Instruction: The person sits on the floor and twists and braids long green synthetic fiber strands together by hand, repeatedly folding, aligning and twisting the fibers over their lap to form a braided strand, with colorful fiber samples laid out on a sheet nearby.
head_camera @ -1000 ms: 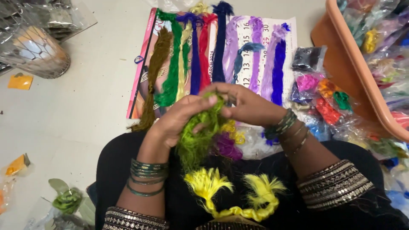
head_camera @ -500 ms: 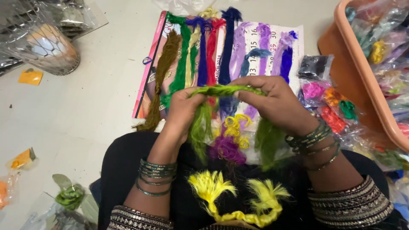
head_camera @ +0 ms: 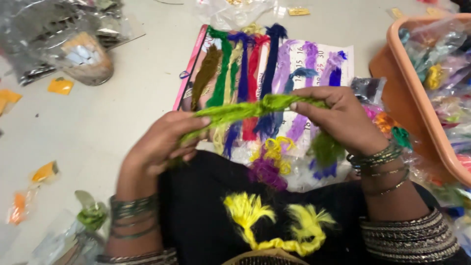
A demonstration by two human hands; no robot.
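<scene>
Pale floor (head_camera: pixel 122 122), cluttered: a printed sheet (head_camera: pixel 314 59) lies flat ahead with hanks of thread laid across it in brown, green, blue, red and purple, an orange plastic tub (head_camera: pixel 392 83) of bagged threads sits at far right, and clear packets (head_camera: pixel 64 39) are piled at upper left. Over the lap, a green thread bundle (head_camera: pixel 245 110) is stretched roughly level between both hands, above the sheet's near edge. Left hand (head_camera: pixel 159 145) is closed round its left end, fingers curled over the strands; right hand (head_camera: pixel 338 120) pinches the right end between thumb and fingertips, a loose green tail hanging below the palm. Whether that tail belongs to the same bundle is hard to say, the hand hides the join. Handling judgement: very light, fully limp, no stiffness of its own, so it only keeps a line under tension from both ends. Fibres look fine and slightly slick, likely to splay, snag on the bangles (head_camera: pixel 380 159) or shed strands if gripped loosely. Best hold is a firm pinch near each end with the whole cross-section gathered, not the middle, where it would sag and fan out. Not fragile as such, but single strands pull free easily. A yellow tassel (head_camera: pixel 274 223) rests on the black cloth (head_camera: pixel 206 216) of the lap, well apart from the green one.
</scene>
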